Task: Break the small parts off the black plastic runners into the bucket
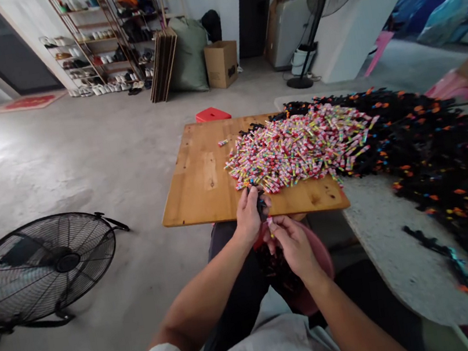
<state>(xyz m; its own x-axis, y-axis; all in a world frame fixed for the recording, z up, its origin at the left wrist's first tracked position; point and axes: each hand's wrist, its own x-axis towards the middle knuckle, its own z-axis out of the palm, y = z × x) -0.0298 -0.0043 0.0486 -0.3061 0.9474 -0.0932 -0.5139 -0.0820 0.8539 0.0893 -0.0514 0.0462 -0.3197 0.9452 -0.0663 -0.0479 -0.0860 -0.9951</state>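
Note:
My left hand [247, 216] is closed around a small black plastic piece [260, 204], with a bit of orange showing near its upper end. Just below and to the right, my right hand [293, 244] pinches a tiny pink-and-white tube [270, 223] close to that piece. Both hands are at the front edge of a wooden board [192, 187]. On the board lies a large pile of small pink, white and yellow tubes [295, 146]. Beneath my right hand is a pink basin [322, 250] with dark pieces inside, partly hidden by my hand and forearm.
A big heap of black plastic pieces with orange tips [448, 167] covers much of the grey tabletop [383, 235] at right. A floor fan [66, 262] stands at left. A red stool [212, 114] is behind the board. Shoe racks and a cardboard box [222, 64] line the back.

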